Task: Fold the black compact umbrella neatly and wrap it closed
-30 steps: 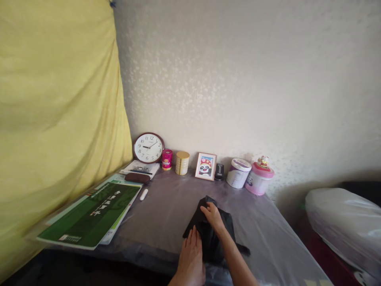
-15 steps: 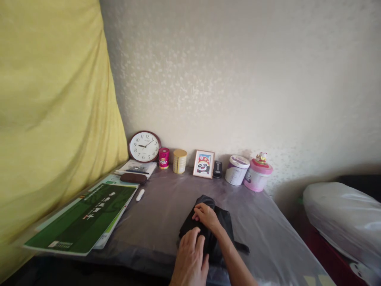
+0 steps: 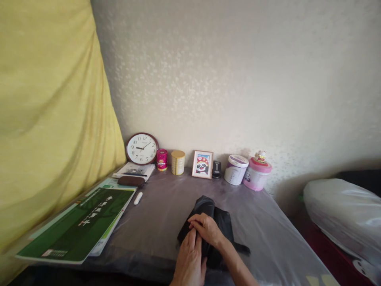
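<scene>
A black folding umbrella [image 3: 199,210], its loose fabric gathered in folds, lies on the table close to me. One flap [image 3: 223,222] spreads to the right, and a short black strap [image 3: 242,248] sticks out beyond it. My left hand [image 3: 190,254] grips the near left part of the fabric, fingers together and thumb on the right. Just above it, my right hand [image 3: 206,228] is closed over the folds with its fingers bent. Its fingertips touch or nearly touch those of the left hand. Both hands hide the umbrella's middle.
Left on the table [image 3: 160,214] are a green book [image 3: 77,226], a brown case [image 3: 131,181] and a small white object [image 3: 138,198]. Along the wall stand a clock [image 3: 143,148], tins [image 3: 177,163], a picture frame [image 3: 202,164] and tubs [image 3: 236,170]. A wrapped bundle [image 3: 339,210] is at right.
My right hand has slid down and slightly left over the fabric, closing up to my left hand. The left fingers have straightened and drawn together. The view has shifted slightly.
</scene>
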The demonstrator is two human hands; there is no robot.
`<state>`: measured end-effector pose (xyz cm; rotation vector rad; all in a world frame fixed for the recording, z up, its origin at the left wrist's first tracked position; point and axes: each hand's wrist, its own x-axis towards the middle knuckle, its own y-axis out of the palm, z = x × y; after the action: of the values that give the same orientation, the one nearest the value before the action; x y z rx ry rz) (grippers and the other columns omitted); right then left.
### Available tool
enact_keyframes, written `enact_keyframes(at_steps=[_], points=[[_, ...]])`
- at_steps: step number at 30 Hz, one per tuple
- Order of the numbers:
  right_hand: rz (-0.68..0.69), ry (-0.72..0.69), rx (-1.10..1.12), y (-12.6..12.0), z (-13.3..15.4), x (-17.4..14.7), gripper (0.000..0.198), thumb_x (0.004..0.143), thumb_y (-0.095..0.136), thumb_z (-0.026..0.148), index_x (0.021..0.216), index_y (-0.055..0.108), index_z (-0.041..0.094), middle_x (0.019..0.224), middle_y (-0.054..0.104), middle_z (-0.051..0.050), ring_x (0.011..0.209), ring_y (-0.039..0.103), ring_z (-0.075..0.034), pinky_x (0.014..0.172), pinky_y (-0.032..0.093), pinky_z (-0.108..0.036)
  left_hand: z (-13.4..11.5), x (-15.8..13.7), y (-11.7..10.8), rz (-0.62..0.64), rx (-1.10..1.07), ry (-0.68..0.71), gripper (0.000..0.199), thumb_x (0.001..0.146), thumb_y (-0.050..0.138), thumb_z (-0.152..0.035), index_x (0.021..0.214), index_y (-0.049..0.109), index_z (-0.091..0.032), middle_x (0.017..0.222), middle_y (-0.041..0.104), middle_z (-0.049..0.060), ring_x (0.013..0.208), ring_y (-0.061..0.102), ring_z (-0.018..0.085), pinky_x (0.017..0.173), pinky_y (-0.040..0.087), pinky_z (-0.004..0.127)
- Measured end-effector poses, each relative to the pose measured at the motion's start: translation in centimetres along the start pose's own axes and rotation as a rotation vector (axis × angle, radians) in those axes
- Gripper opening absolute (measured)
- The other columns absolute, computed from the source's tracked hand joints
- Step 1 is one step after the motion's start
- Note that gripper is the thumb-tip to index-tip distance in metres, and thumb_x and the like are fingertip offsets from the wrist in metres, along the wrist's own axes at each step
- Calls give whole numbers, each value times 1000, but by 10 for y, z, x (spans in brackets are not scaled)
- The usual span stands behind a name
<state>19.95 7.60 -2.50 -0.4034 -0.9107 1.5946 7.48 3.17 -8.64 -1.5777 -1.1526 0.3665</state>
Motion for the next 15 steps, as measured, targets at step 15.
enact_keyframes(at_steps=[15], points=[[-118, 119, -164, -8, -67, 50, 28, 89, 41, 28, 90, 69, 26, 106, 68, 0, 117, 47, -19, 106, 21, -37, -2, 6, -4, 238, -141, -99, 67, 79, 46, -30, 139, 21, -14, 149, 14, 12, 135, 20, 29, 109, 28, 43]])
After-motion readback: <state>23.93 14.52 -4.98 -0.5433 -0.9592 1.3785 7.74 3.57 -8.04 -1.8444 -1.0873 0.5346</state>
